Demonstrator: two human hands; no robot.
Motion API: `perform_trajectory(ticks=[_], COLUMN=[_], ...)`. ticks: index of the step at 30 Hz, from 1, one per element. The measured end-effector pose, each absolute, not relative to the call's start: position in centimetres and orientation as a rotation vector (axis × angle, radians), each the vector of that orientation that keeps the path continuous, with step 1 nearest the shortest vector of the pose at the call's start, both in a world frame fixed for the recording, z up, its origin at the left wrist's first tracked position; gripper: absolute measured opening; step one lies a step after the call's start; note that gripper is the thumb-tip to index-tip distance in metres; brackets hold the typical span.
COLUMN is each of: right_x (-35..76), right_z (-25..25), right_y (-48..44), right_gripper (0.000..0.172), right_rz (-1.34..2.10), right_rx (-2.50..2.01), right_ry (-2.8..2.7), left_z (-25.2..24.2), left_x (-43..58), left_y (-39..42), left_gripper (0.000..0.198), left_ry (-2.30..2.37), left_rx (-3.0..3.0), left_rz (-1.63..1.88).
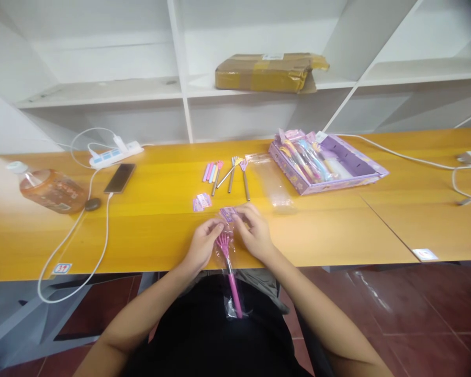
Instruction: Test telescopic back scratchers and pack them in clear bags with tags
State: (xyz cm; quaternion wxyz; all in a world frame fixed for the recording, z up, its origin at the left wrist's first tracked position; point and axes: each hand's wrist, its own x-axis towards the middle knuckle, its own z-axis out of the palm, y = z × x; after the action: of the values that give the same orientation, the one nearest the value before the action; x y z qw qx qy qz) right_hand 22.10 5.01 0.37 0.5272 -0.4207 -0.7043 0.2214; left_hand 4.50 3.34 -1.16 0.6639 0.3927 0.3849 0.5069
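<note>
A pink back scratcher [233, 288] with a hand-shaped head lies inside a clear plastic bag [231, 309], hanging past the table's front edge over my lap. My left hand [204, 241] pinches the bag's upper left side near the scratcher's head. On the other side, my right hand [254, 230] has its fingers closed at a small purple header card [228, 213] at the bag's top. Beyond my hands lie several loose metal back scratchers [231, 178] with coloured heads, short coloured handle grips [209, 172], and a few printed cards [202, 202].
A purple display box [353, 157] at right holds several bagged scratchers [308, 157]. Clear bags [275, 188] lie beside it. At left are a drink bottle [53, 188], a phone [120, 178], a power strip [115, 154] and white cables. A taped carton [267, 73] rests on the shelf.
</note>
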Motion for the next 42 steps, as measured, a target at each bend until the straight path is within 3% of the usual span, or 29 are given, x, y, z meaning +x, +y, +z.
perform_trajectory(ticks=[5, 18, 42], right_x=[22.2, 22.0, 22.3], right_z=[-0.1, 0.0, -0.6], right_y=[4.8, 5.3, 5.5], right_gripper=[0.022, 0.009, 0.030], right_rz=[0.646, 0.422, 0.370], right_rx=[-0.980, -0.977, -1.001], right_ry=[-1.602, -1.671, -1.800], left_z=[-1.0, -1.8, -1.6], left_x=[4.5, 4.1, 4.1], left_y=[3.3, 3.3, 3.5], left_gripper=[0.043, 0.037, 0.041], left_ry=[0.870, 0.909, 0.959], left_rx=[0.843, 0.971, 0.946], left_rz=[1.138, 1.157, 1.280])
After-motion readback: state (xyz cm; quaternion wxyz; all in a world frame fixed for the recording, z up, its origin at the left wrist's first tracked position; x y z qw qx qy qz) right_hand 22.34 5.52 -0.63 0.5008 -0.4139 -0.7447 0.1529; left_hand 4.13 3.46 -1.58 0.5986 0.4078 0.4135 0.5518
